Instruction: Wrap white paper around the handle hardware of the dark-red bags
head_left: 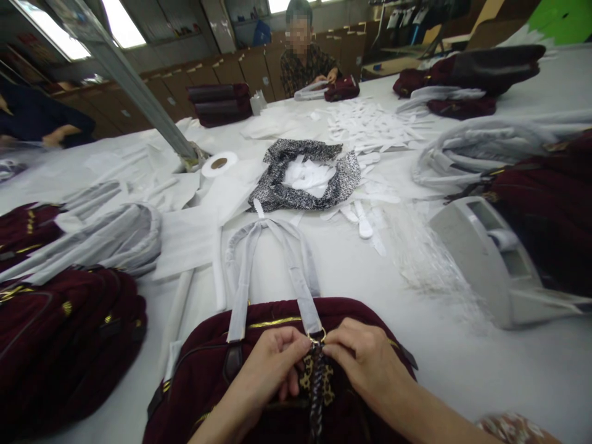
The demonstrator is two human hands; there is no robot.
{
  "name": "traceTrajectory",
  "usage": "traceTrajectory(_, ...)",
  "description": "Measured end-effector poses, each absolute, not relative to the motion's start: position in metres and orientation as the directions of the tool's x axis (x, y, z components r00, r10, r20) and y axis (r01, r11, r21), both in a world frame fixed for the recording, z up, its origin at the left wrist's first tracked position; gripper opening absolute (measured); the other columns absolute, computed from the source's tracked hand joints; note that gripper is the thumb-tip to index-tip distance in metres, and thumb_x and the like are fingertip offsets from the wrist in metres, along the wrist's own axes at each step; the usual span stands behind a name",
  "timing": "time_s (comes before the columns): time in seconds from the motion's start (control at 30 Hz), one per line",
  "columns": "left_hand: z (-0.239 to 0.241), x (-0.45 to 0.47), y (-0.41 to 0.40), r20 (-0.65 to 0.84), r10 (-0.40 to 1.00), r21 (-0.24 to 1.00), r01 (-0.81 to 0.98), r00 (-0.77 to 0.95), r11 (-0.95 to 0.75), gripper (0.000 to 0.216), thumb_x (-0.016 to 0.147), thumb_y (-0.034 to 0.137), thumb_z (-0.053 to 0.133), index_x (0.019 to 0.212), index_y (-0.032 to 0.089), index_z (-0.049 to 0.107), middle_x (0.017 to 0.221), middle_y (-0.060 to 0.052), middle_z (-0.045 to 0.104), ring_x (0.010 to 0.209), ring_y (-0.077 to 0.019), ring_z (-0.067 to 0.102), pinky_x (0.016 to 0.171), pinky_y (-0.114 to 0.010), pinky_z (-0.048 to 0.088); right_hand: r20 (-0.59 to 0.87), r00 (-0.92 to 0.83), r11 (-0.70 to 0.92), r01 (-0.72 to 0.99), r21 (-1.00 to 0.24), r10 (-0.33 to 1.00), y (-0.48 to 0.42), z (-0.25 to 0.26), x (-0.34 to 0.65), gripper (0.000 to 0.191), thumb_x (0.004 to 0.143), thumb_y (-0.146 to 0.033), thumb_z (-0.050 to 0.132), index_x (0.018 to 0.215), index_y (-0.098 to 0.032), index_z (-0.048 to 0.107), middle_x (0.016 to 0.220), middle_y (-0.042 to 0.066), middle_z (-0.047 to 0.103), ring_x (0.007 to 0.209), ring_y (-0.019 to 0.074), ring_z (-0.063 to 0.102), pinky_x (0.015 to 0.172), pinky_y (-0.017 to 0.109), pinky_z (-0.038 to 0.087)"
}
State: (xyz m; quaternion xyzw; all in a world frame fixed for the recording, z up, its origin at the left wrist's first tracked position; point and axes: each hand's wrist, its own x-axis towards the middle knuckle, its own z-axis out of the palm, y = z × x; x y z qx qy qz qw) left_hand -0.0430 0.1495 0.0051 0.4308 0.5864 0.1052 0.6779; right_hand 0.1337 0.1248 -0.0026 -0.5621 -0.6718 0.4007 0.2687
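A dark red handbag [198,345] with gold zips lies in front of me, its two handles [303,290] wrapped in white paper and pointing away. At the foot of the right-hand handle is a gold ring [318,337], from which a dark braided strap charm [317,388] hangs over a leopard-patterned piece [328,385]. My left hand [282,357] pinches at the ring from the left, thumb and forefinger together. From the right, my right hand [356,351] pinches the ring's other side. The fingertips hide just what part each hand grips.
More dark red bags [69,333] with wrapped handles lie at left, and others [550,203] at right beside a grey tape dispenser [485,259]. Ahead are a patterned cloth bag [277,179] of white strips, a white roll [219,165] and a metal post [134,86]. A person [308,68] works opposite.
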Motion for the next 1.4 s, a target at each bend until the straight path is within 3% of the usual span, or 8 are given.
traceTrajectory(0.13,0.003,-0.048,0.149,-0.654,0.664,0.744,0.468,0.362,0.477,0.034,0.082,0.052,0.042,0.075,0.019,0.046,0.041,0.007,0.045,0.032,-0.0078,0.04,0.033,-0.017,0.025,-0.092,-0.256,0.062,0.536,-0.842,0.962,0.125,0.0,0.139,0.017,0.085,-0.013,0.051,0.084,-0.021,0.066,0.074,-0.001,0.058,0.068,0.011,0.056,0.064,0.022,0.041)
traceTrajectory(0.43,0.032,-0.049,0.138,-0.137,0.97,0.721,0.691,0.203,-0.043,0.023,0.09,0.035,0.035,0.076,0.021,0.047,0.069,0.002,0.053,0.064,-0.0128,0.051,0.062,-0.024,0.035,0.033,-0.213,0.123,0.423,-0.898,0.977,0.131,0.017,0.141,0.014,0.084,-0.016,0.053,0.092,-0.021,0.063,0.085,0.002,0.057,0.079,0.013,0.056,0.073,0.024,0.043)
traceTrajectory(0.73,0.032,-0.039,0.135,-0.27,0.958,0.896,0.389,0.099,0.212,0.035,0.089,0.043,0.033,0.07,0.019,0.05,0.064,0.002,0.052,0.06,-0.0118,0.048,0.057,-0.022,0.038,-0.119,-0.261,-0.08,0.153,-0.985,0.958,0.131,0.024,0.123,0.017,0.084,-0.024,0.053,0.075,-0.016,0.065,0.068,-0.001,0.062,0.063,0.0106,0.054,0.061,0.02,0.043)
traceTrajectory(0.93,0.017,-0.033,0.131,-0.348,0.934,0.844,0.46,0.076,0.277,0.024,0.075,0.041,0.058,0.079,0.017,0.059,0.064,0.003,0.054,0.054,-0.0102,0.043,0.051,-0.021,0.032,-0.3,-0.196,-0.3,0.029,-0.954,0.934,0.125,0.011,0.131,0.022,0.08,-0.035,0.058,0.083,-0.015,0.068,0.072,0.002,0.066,0.068,0.0144,0.059,0.064,0.023,0.046)
traceTrajectory(1.07,0.01,-0.033,0.131,-0.458,0.87,0.87,0.294,0.182,0.396,0.025,0.072,0.038,0.061,0.069,0.013,0.059,0.058,0.002,0.054,0.053,-0.0087,0.044,0.051,-0.02,0.033,-0.179,-0.077,-0.149,0.295,-0.944,0.981,0.13,0.012,0.138,0.021,0.083,-0.031,0.053,0.088,-0.018,0.068,0.079,0.003,0.068,0.071,0.0167,0.061,0.065,0.025,0.047)
traceTrajectory(1.17,0.002,-0.036,0.131,-0.554,0.805,0.831,0.193,0.21,0.521,0.032,0.068,0.04,0.065,0.081,0.012,0.06,0.056,0.004,0.054,0.044,-0.0053,0.04,0.044,-0.018,0.03,-0.022,-0.172,0.1,0.664,-0.741,0.985,0.135,0.016,0.143,0.023,0.086,-0.019,0.045,0.081,-0.019,0.068,0.074,0.003,0.066,0.067,0.0154,0.06,0.064,0.025,0.043)
traceTrajectory(1.3,-0.008,-0.038,0.132,-0.578,0.786,0.815,0.182,0.218,0.55,0.041,0.076,0.05,0.053,0.087,0.012,0.06,0.057,0.004,0.051,0.035,-0.0034,0.035,0.034,-0.017,0.025,-0.162,-0.368,0.289,0.883,-0.37,0.916,0.141,0.023,0.142,0.026,0.083,-0.01,0.043,0.072,-0.018,0.064,0.067,0.004,0.062,0.058,0.0141,0.057,0.053,0.024,0.034)
traceTrajectory(1.4,-0.01,-0.037,0.133,-0.571,0.791,0.82,0.194,0.218,0.538,0.042,0.076,0.051,0.052,0.088,0.012,0.06,0.056,0.005,0.05,0.033,-0.0038,0.037,0.032,-0.017,0.027,-0.199,-0.446,0.379,0.876,-0.299,0.873,0.144,0.026,0.137,0.022,0.083,-0.011,0.044,0.076,-0.019,0.064,0.069,0.004,0.062,0.059,0.0144,0.057,0.052,0.024,0.031)
